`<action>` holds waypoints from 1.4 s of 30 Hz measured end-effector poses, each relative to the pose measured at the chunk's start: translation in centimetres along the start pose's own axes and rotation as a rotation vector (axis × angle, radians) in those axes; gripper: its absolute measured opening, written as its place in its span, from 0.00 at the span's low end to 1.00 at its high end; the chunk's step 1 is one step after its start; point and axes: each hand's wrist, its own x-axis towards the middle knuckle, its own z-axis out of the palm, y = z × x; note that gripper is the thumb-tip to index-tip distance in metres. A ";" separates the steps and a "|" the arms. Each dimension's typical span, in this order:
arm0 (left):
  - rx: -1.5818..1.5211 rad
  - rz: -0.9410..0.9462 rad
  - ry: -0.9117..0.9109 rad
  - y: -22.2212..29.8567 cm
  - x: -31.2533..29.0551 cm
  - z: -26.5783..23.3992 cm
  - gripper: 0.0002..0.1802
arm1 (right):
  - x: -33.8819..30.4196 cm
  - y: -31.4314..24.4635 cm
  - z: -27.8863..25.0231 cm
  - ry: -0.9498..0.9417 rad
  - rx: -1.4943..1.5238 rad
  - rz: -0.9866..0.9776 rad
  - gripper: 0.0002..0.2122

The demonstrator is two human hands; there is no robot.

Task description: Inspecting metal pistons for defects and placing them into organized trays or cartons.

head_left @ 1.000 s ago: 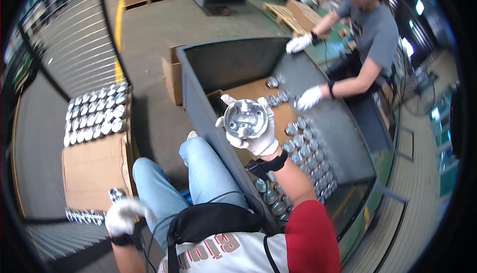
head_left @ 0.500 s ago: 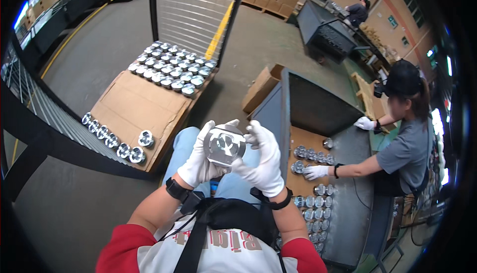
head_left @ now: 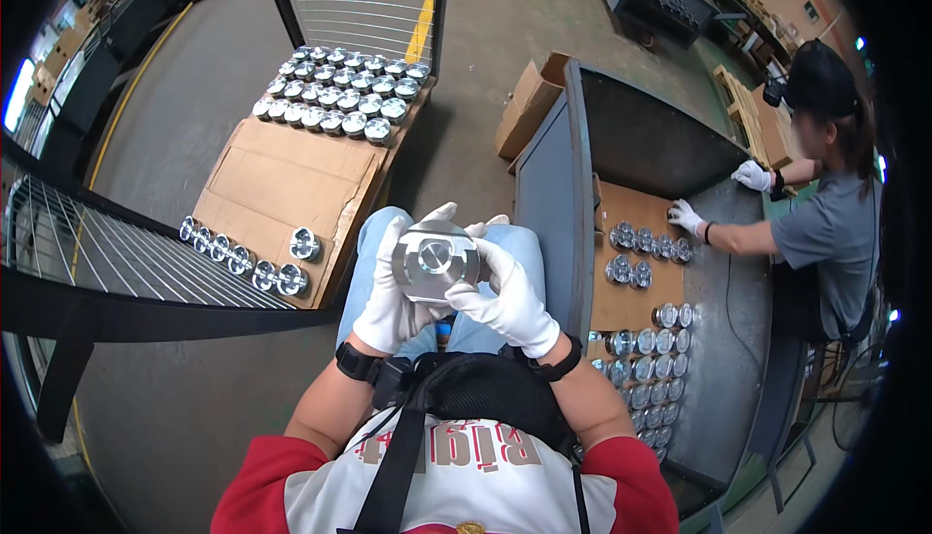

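A shiny metal piston (head_left: 434,264) is held above my lap, its round crown tilted up toward me. Gloved in white, my left hand (head_left: 386,286) wraps the piston's left side and reaches under it. My right hand (head_left: 510,303), in a white glove too, grips the right side, thumb at the lower edge of the crown. Both hands are closed on this one piston. The lower part of the piston is hidden by the gloves and its own crown.
On my left, a cardboard-topped rack (head_left: 282,170) bears rows of pistons (head_left: 335,97) and several more along its near edge. To my right stands a grey metal bin (head_left: 573,194) with pistons (head_left: 646,369) on cardboard. A gloved co-worker (head_left: 825,214) reaches over its far side.
My right hand's fingers, raised off the piston before, have closed on its side. The co-worker's nearer hand has drawn back from the pistons toward the bin's far end. My view has shifted.
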 end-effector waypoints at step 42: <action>0.004 -0.116 0.022 -0.3 0.0 -2.9 0.42 | 0.1 1.0 -0.6 0.078 0.366 0.393 0.20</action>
